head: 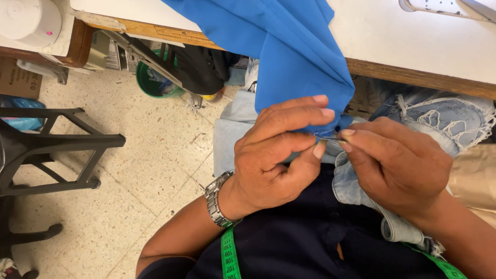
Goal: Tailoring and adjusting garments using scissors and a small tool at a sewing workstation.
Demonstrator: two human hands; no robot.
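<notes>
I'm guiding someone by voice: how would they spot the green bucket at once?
Start at the wooden-edged table across the top. Look under its left part, on the speckled floor, left of the hanging blue fabric. The green bucket sits there, the only round green container, partly behind a metal bar.

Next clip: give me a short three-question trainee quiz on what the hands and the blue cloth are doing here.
1. True or false: the blue fabric hangs down from the white table to the hands.
2. Which wrist wears the metal watch? A) left B) right C) neither
3. What lies draped over the person's dark shirt, and what colour is it?

Key
1. True. It hangs off the table edge, and the left hand pinches its lower corner.
2. A. The right hand has no watch; its fingers hold a thin, needle-like item, too small to identify.
3. A measuring tape, bright green.
</notes>
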